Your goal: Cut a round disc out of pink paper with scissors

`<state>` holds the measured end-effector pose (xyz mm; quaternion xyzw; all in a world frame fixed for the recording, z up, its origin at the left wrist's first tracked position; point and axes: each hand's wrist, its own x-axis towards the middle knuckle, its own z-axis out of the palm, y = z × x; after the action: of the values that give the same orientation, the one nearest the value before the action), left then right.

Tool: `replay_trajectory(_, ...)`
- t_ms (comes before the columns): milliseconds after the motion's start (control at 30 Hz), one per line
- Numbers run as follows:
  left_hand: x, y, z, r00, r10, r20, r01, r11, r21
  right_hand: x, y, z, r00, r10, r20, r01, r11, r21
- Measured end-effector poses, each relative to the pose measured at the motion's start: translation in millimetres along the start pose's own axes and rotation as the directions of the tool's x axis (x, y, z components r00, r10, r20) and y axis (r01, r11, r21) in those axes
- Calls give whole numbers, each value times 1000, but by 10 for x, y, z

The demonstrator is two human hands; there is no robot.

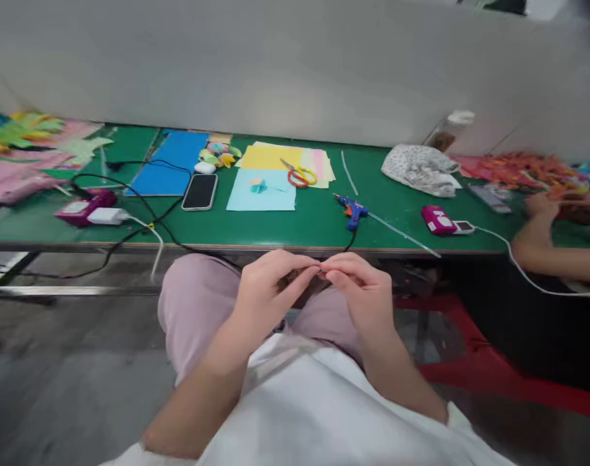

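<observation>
Above my lap, just in front of the table edge, my left hand (275, 285) and my right hand (360, 285) meet at the fingertips. Both are closed in a pinch, and whatever lies between them is too small and hidden to make out. On the green table (305, 226) ahead lies a light blue sheet (239, 194) with a small curled blue and peach paper piece (257, 186) on it. Scissors (299, 176) with red and yellow handles rest at its upper right corner. A blue glue gun (353, 210) with a long glue stick (404, 235) lies to the right.
Left of the sheets lie a phone (200, 192), a blue board (166, 165), black cables and a magenta power block (84, 208). Rightward are a patterned cloth pouch (418, 169), a second magenta block (437, 220), a jar (453, 129) and another person's hands (557, 207).
</observation>
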<state>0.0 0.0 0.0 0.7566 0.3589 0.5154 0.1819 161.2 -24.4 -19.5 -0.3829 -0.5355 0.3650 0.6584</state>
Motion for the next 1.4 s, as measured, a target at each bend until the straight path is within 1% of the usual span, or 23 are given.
replay_trajectory(100, -11, 14, -7, 1000, -12, 19, 12, 1000, -2, 34, 19, 0, 999, -31, -7, 31, 999, -36)
replay_trajectory(200, -15, 14, -1, 999, -21, 40, 21, 1000, -10, 38, 13, 4, 996, -83, -26, 80, 991, -110)
replay_trajectory(300, -24, -2, 16, 1000, -1, 31, 2, 1000, -21, 20, 6, -3, 992, -124, -33, 117, 980, -162)
replay_trajectory(400, -35, -14, 25, 999, 28, 27, -27, 999, -34, 4, 41, -36, 994, -105, -10, 104, 990, -92)
replay_trajectory(500, -37, -8, 20, 999, 41, 34, -39, 998, -47, 8, 99, -71, 999, -39, 31, 38, 999, 28)
replay_trajectory(567, -34, 1, 15, 999, 39, 30, -38, 998, -46, 24, 114, -75, 999, -14, 40, 12, 999, 53)
replay_trajectory(733, -29, 7, 17, 998, 58, 21, -57, 998, -35, 62, 63, -38, 999, -33, 23, 32, 999, 19)
replay_trajectory(867, -33, -8, 34, 997, 69, 36, -67, 997, -40, 54, 45, -35, 998, -63, -12, 63, 998, -18)
replay_trajectory(1167, -50, -6, 51, 998, -7, 65, 8, 1000, -9, 35, 68, -55, 996, -94, 4, 94, 992, -89)
replay_trajectory(1400, -53, 3, 59, 997, -13, 72, 13, 1000, 9, 33, 25, -61, 993, -114, -7, 111, 981, -158)
